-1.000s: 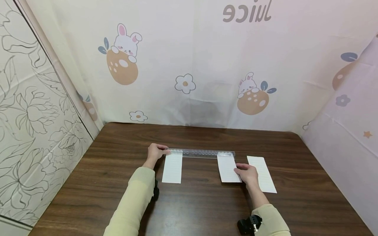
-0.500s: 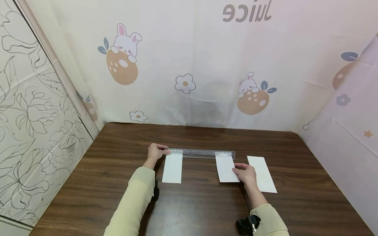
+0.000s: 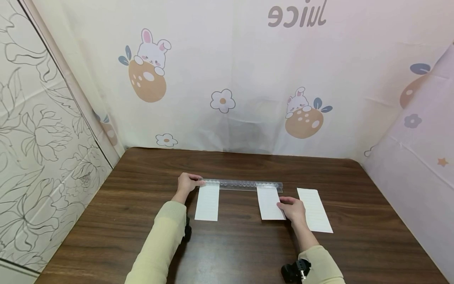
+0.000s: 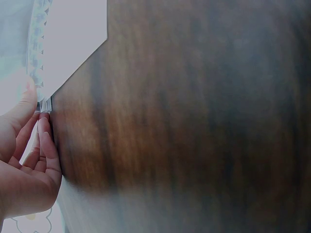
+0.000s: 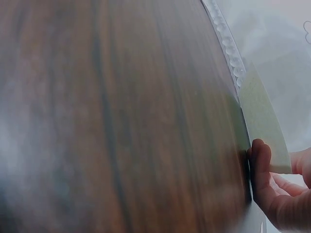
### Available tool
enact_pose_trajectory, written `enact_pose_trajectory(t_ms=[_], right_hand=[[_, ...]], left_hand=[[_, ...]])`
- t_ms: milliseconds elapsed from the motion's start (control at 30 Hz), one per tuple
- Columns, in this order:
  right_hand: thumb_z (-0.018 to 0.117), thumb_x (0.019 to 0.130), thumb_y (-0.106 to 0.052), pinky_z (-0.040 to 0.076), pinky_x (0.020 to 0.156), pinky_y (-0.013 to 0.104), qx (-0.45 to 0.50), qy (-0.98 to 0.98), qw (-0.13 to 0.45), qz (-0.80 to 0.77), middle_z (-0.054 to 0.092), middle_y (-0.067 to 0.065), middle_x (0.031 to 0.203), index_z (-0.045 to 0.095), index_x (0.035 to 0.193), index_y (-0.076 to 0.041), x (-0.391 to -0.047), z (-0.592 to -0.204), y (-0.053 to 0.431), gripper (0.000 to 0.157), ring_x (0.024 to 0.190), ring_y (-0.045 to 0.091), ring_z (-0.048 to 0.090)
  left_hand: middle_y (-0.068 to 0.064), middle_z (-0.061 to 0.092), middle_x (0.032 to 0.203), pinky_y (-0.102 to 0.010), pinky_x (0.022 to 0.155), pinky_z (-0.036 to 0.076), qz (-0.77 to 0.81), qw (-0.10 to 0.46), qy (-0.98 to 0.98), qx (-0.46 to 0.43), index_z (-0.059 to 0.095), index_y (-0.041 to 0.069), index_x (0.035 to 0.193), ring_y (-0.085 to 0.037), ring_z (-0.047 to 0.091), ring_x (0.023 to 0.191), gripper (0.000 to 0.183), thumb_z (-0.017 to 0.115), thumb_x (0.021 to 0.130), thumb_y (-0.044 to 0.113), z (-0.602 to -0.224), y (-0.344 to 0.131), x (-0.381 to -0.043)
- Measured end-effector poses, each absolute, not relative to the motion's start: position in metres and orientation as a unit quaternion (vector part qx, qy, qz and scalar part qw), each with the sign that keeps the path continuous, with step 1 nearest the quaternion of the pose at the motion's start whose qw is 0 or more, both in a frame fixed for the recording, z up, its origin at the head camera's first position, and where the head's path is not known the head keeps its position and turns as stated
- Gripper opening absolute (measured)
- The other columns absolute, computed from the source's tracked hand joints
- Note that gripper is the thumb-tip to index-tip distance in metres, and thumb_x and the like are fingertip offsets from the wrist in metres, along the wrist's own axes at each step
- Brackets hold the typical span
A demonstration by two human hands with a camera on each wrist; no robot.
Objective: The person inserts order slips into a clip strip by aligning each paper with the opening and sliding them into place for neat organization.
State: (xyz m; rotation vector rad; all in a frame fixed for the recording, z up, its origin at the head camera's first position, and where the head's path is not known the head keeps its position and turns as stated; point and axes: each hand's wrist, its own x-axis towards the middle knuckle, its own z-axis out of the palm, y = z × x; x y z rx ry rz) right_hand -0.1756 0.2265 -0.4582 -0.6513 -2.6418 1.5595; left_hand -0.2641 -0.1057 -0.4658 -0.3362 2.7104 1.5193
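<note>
We see a person's left hand with its fingers clamped on the left end of a long, clear plastic strip at a dark brown wood-grain counter, while the right hand pinches the right edge of a white rectangular paper slip overlapping the strip near its right end. We find a second white paper slip overlapping the left end, and a third white paper slip just right of the right hand.

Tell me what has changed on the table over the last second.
The right hand has moved the middle card leftward along the clear strip, toward the left card. Nothing was newly grasped or released. The left hand, clear strip, left card and far-right card stayed put.
</note>
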Motion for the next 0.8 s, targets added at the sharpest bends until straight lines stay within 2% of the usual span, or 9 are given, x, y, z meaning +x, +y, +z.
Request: enact_pose_trajectory(t_ms=[167, 367, 567, 800], right_hand=[[0.058, 0.081, -0.005, 0.031, 0.091, 0.047, -0.203, -0.844, 0.004, 0.496, 0.048, 0.030, 0.116, 0.057, 0.108, 0.010, -0.174, -0.457, 0.223, 0.031, 0.111, 0.040, 0.039], [0.059, 0.081, -0.005, 0.037, 0.081, 0.040, -0.210, -0.843, 0.004, 0.495, 0.050, 0.028, 0.114, 0.059, 0.107, 0.008, -0.173, -0.459, 0.219, 0.029, 0.106, 0.037, 0.043], [0.060, 0.081, -0.006, 0.034, 0.086, 0.045, -0.212, -0.846, 0.013, 0.490, 0.052, 0.027, 0.112, 0.059, 0.106, 0.008, -0.174, -0.460, 0.216, 0.028, 0.106, 0.037, 0.043], [0.060, 0.081, -0.006, 0.033, 0.088, 0.046, -0.210, -0.846, 0.009, 0.490, 0.048, 0.027, 0.118, 0.059, 0.107, 0.007, -0.175, -0.460, 0.213, 0.029, 0.109, 0.037, 0.040]], left_hand=[[-0.009, 0.066, 0.091, -0.036, 0.077, 0.045, 0.489, 0.009, 0.866, -0.108, 0.073, 0.005, 0.085, -0.024, 0.056, 0.090, 0.023, 0.078, 0.068, 0.019, -0.466, -0.105, -0.263], [-0.009, 0.066, 0.091, -0.037, 0.079, 0.045, 0.491, 0.012, 0.864, -0.112, 0.073, 0.005, 0.085, -0.025, 0.056, 0.092, 0.022, 0.077, 0.068, 0.019, -0.466, -0.105, -0.263], [-0.009, 0.066, 0.091, -0.037, 0.077, 0.045, 0.494, 0.012, 0.862, -0.112, 0.073, 0.005, 0.085, -0.025, 0.056, 0.090, 0.022, 0.077, 0.068, 0.018, -0.465, -0.105, -0.263], [-0.010, 0.066, 0.091, -0.036, 0.076, 0.045, 0.491, 0.013, 0.864, -0.112, 0.072, 0.004, 0.085, -0.024, 0.056, 0.089, 0.022, 0.077, 0.068, 0.018, -0.464, -0.105, -0.263]])
